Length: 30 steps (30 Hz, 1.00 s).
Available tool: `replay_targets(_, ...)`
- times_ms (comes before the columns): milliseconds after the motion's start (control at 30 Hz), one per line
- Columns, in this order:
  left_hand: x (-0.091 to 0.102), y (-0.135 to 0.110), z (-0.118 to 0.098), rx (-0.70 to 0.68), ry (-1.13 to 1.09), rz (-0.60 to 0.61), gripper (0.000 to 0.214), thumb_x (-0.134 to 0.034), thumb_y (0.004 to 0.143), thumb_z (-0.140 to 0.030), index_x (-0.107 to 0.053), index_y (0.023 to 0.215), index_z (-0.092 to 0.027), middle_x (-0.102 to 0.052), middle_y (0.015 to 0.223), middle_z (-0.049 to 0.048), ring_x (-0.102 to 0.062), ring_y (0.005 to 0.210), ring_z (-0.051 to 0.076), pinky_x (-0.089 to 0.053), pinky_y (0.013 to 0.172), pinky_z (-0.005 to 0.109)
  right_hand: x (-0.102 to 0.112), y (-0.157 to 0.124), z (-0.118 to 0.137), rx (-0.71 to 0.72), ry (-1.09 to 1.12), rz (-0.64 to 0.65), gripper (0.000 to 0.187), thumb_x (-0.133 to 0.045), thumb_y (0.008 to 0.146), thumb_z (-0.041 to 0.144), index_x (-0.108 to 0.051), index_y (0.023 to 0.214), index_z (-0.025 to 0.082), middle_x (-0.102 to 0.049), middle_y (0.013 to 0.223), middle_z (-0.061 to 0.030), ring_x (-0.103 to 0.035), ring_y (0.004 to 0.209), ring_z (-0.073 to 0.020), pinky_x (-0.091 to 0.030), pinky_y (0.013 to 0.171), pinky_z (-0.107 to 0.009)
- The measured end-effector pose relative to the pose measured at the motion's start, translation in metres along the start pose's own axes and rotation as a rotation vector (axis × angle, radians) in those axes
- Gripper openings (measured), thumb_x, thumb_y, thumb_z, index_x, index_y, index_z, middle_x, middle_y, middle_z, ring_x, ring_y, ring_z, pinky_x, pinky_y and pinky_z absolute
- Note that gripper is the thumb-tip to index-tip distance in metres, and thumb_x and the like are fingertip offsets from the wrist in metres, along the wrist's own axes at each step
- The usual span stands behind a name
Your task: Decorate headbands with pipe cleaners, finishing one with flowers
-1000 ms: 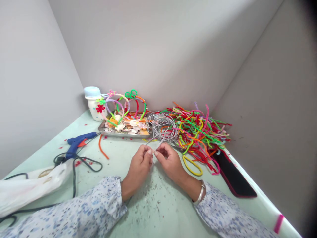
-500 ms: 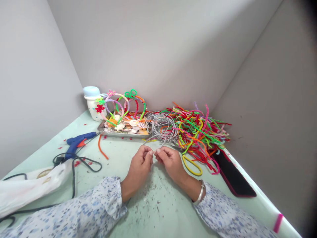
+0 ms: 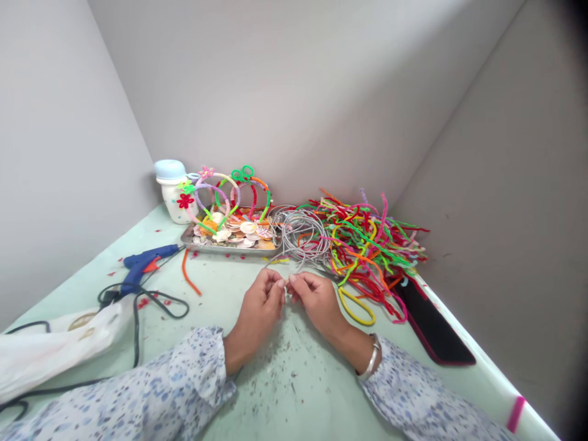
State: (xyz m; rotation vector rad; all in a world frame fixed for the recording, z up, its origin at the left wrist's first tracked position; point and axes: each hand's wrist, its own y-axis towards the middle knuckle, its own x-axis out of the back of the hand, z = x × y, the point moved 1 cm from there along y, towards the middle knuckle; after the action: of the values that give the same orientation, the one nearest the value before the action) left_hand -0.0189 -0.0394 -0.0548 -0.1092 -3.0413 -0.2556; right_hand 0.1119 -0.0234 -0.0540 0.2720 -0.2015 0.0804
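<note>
My left hand (image 3: 260,308) and my right hand (image 3: 316,300) meet at the middle of the pale green table, fingertips pinched together on a thin grey wire headband (image 3: 294,260). Its ends run up and back toward a bundle of grey wire headbands (image 3: 301,236) just behind my hands. Both hands are closed in a pinch, knuckles up. A silver bangle sits on my right wrist. To the right lies a big heap of coloured pipe cleaners (image 3: 367,242), and a yellow loop (image 3: 356,308) rests beside my right hand.
A metal tray (image 3: 229,247) of shells holds decorated pipe-cleaner headbands (image 3: 229,190). A white jar (image 3: 173,191) stands behind it. A blue glue gun (image 3: 144,262) with a black cord lies left, near an orange pipe cleaner (image 3: 189,275). A dark phone (image 3: 432,324) lies right. Grey walls enclose the corner.
My hands have drawn slightly closer together, with the fingertips now touching on the grey wire. Everything else has stayed put.
</note>
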Motion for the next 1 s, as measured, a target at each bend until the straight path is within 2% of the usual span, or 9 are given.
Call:
replay_targets(333, -0.0007, 0.0002, -0.0019, 0.013, 0.024, 0.003, 0.016, -0.044, 0.088, -0.034, -0.043, 0.080, -0.020, -0.045, 0.055, -0.0078, -0.038, 0.044, 0.008, -0.032, 0.044, 0.019, -0.0001, -0.0010, 0.0010, 0.027, -0.012, -0.014, 0.033, -0.053, 0.086, 0.034, -0.056, 0.058, 0.017, -0.053, 0.053, 0.0022, -0.047, 0.051, -0.0117, -0.038, 0.053, -0.024)
replay_targets(533, -0.0001, -0.0001, -0.0025, 0.007, 0.047, 0.002, 0.016, -0.044, 0.088, -0.033, -0.044, 0.080, -0.020, -0.045, 0.055, -0.0076, -0.038, 0.044, 0.008, -0.031, 0.044, 0.019, 0.0004, -0.0002, 0.0005, 0.033, 0.005, -0.009, 0.030, -0.053, 0.086, 0.033, -0.057, 0.060, 0.017, -0.055, 0.055, 0.0017, -0.050, 0.053, -0.0124, -0.040, 0.055, -0.024)
replay_targets(1000, 0.0001, 0.0001, -0.0036, 0.014, 0.020, -0.002, 0.016, -0.045, 0.088, -0.032, -0.044, 0.079, -0.019, -0.047, 0.055, -0.0074, -0.038, 0.044, 0.007, -0.031, 0.043, 0.019, -0.0009, 0.0007, -0.0015, -0.027, 0.026, 0.017, 0.033, -0.053, 0.085, 0.036, -0.058, 0.059, 0.017, -0.056, 0.054, 0.0015, -0.049, 0.051, -0.0125, -0.039, 0.052, -0.024)
